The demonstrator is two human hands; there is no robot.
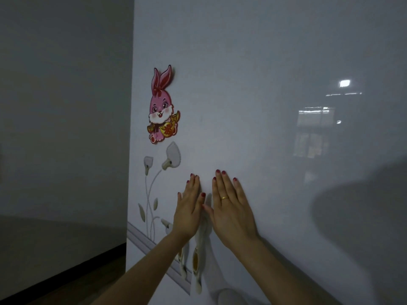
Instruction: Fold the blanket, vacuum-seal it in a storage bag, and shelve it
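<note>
Two flat palms, left hand (188,208), right hand (231,208), pressing wardrobe door (264,106)

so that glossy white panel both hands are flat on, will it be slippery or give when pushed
Probably slick: the white panel reflects lights like a mirror, so the flat left hand and right hand may slide rather than grip. It looks stiff; nothing bows under the palms. The bunny sticker lies flat, suggesting a smooth face.
</note>
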